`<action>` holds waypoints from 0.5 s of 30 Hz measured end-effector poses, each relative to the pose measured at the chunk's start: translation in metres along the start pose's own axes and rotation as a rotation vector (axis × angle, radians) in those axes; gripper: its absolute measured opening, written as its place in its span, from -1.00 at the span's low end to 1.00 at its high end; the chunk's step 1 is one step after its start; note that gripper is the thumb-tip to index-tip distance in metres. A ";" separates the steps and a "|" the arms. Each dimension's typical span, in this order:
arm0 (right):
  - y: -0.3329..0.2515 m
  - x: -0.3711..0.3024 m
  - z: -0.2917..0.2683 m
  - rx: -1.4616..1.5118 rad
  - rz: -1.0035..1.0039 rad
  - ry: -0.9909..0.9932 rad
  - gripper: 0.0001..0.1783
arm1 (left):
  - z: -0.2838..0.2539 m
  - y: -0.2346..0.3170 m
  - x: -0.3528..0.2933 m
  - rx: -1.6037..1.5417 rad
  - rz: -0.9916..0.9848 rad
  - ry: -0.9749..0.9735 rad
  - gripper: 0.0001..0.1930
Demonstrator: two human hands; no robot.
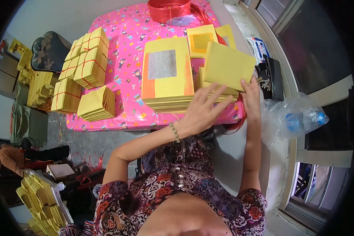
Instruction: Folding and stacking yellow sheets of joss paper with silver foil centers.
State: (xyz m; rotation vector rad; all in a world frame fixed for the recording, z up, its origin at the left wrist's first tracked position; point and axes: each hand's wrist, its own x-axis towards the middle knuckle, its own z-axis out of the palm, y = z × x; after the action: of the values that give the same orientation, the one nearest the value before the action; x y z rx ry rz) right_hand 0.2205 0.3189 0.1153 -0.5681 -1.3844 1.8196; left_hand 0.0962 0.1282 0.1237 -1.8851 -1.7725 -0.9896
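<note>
A folded yellow paper sheet (230,65) is tilted up over a stack at the table's near right. My right hand (251,96) pinches its lower right corner between thumb and fingers. My left hand (204,108), fingers spread, reaches across the sheet's lower edge; whether the fingertips press on it I cannot tell. Below lie more folded yellow papers (228,95), partly hidden by the sheet and my fingers. Just left stands a thick stack of larger yellow sheets (177,88), the top one with a silver square and orange bands.
Red-tied yellow paper bundles (92,69) and a loose stack (98,104) sit left on the pink patterned tablecloth (124,78). A red coil of strapping (169,11) stands at the back. Right of the table are a clear plastic bag (299,118) and a window frame (291,47).
</note>
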 end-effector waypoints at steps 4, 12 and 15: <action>0.014 0.010 -0.027 -0.066 0.080 -0.006 -0.63 | 0.027 0.019 -0.024 -0.161 -0.002 -0.203 -0.30; 0.042 0.023 -0.039 -0.223 0.208 -0.040 -0.62 | 0.076 0.011 -0.045 0.038 -0.179 -0.302 -0.15; 0.057 0.027 -0.049 -0.343 0.260 -0.020 -0.63 | 0.087 0.007 -0.050 0.098 -0.197 -0.329 -0.17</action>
State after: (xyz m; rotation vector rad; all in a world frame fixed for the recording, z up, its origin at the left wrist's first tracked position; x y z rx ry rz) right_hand 0.2227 0.3627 0.0489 -0.9471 -1.7161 1.7972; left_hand 0.1258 0.1521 0.0304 -1.9264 -2.1852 -0.6673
